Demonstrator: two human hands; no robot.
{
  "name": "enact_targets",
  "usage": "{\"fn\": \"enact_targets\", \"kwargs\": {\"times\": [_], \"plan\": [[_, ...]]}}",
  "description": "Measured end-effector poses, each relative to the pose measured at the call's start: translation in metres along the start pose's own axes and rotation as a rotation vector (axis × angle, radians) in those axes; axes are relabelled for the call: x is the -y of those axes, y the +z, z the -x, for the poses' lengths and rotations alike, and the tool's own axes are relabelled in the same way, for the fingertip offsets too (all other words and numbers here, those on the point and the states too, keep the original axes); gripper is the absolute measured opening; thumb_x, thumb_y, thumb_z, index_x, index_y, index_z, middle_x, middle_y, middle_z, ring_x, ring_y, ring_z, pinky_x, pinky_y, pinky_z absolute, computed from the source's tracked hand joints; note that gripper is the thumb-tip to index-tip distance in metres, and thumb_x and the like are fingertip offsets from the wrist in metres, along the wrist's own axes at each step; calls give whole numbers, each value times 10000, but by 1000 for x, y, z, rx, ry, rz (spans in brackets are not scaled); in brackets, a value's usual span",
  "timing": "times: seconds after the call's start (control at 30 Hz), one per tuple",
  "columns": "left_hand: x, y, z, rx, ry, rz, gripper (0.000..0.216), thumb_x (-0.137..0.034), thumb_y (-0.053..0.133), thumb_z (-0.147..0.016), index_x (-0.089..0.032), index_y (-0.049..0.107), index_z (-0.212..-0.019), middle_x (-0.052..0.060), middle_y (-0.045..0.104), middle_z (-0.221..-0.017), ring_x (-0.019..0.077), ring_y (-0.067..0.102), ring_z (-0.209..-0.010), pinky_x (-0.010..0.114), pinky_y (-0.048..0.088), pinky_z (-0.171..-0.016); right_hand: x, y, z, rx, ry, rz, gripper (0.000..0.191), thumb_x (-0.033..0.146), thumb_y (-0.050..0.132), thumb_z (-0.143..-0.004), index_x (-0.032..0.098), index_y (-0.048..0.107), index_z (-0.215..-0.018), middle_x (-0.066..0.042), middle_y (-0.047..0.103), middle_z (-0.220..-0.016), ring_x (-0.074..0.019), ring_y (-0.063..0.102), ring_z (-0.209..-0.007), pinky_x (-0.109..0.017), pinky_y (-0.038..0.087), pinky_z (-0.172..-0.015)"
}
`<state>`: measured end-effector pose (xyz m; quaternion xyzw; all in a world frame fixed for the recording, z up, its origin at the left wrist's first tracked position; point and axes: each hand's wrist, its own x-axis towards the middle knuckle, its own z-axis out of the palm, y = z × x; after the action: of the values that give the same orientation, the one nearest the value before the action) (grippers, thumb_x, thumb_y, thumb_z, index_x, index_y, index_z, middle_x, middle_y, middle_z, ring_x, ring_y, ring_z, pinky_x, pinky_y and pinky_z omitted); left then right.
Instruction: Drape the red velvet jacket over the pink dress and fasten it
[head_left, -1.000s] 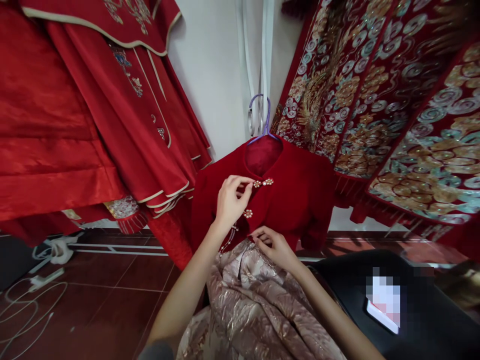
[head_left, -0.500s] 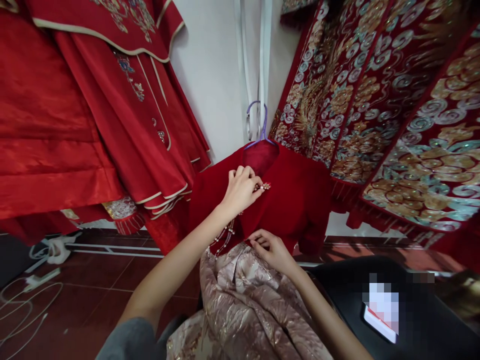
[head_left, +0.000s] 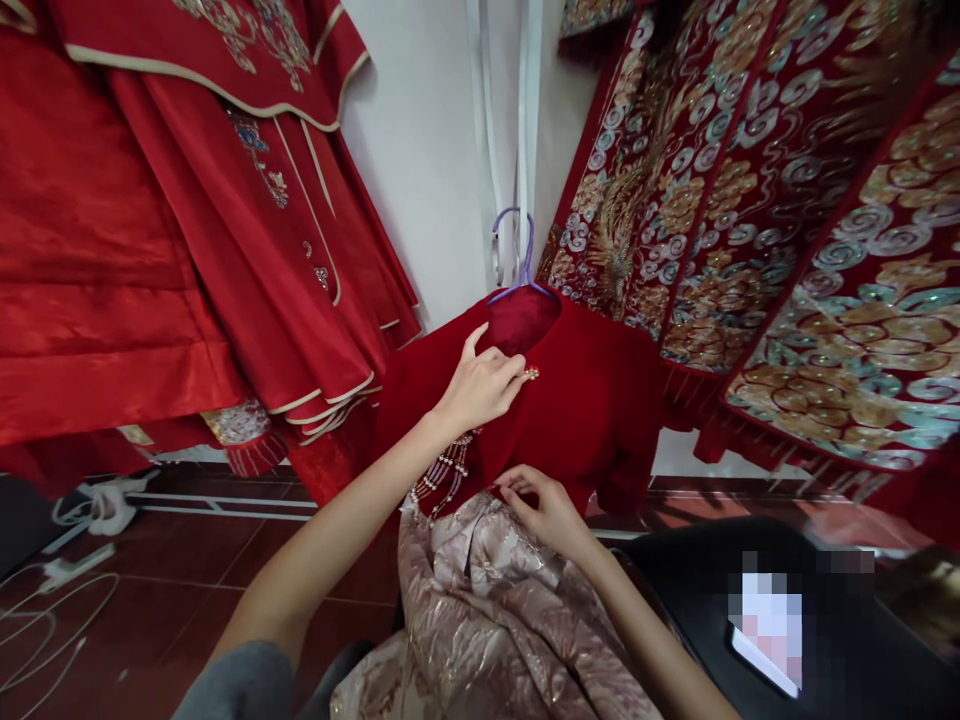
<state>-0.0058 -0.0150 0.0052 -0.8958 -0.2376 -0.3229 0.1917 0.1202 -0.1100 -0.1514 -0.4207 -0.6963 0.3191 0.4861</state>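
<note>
plainly, left fingers pinch one beaded clasp while right fingers, pressed together, grip one red jacket.

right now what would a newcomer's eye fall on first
Probably the red cloth jacket on a purple hanger in the centre, the left hand at its beaded clasp and right hand at its lower front. Then the dark red garment with gold embroidered flowers hanging at right, and the shiny pinkish brocade below the hands.

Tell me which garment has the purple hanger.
The middle jacket, with the purple hanger rising from it; no such hanger shows on the cream-piped garment at left or floral-embroidered garment at right.
</note>
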Motion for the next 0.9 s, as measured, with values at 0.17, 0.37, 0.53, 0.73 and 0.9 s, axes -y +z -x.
{"fn": "enact_targets", "kwargs": {"times": [0.17, 0.37, 0.53, 0.73, 0.9], "plan": [[-2, -7, 7, 27, -39, -148, 266, -263, 342, -976, -166, 583, -923, 1, 643, -696, 162, 614, -705, 562, 151, -1173, 23, -11, -16, -431, -56, 209, 179, 318, 506, -925, 198, 624, -985, -25, 586, -804, -140, 513, -649, -278, 444, -632], [-9, 2, 24, -2, -337, -354, 328, -125, 410, -888, -111, 539, -1190, 130, 671, -1016, 278, 606, -1006, 688, 30, -1132, 67, -34, -86, -907, -272, 518, 431, 310, 566, -832, 192, 458, -1232, -135, 498, -1228, -288, 466, -1161, -512, 377, -986], [-14, 16, 42, -85, -381, -338, 596, -43, 383, -844, -144, 342, -1430, 191, 405, -1450, 323, 387, -1351, 700, 20, -1131, 66, -41, -122, -866, -187, 714, 691, 192, 462, -789, 199, 231, -1441, -196, 218, -1493, -358, 207, -1408, -653, 169, -1090], [24, 9, 71, -246, -484, -265, 643, 3, 378, -772, -115, 341, -1403, 220, 372, -1455, 314, 296, -1412, 649, 138, -1142, 41, -96, -103, -880, -184, 857, 793, 122, 476, -722, 238, 246, -1472, -152, 184, -1540, -365, 219, -1411, -667, 152, -1095], [61, -18, 81, -151, -697, -101, 618, -35, 467, -734, -211, 476, -1326, 133, 560, -1312, 283, 576, -1154, 402, 496, -912, 27, -161, -94, -765, -80, 855, 705, 111, 519, -697, 200, 432, -1390, -176, 486, -1342, -340, 476, -1225, -507, 406, -983]]}}
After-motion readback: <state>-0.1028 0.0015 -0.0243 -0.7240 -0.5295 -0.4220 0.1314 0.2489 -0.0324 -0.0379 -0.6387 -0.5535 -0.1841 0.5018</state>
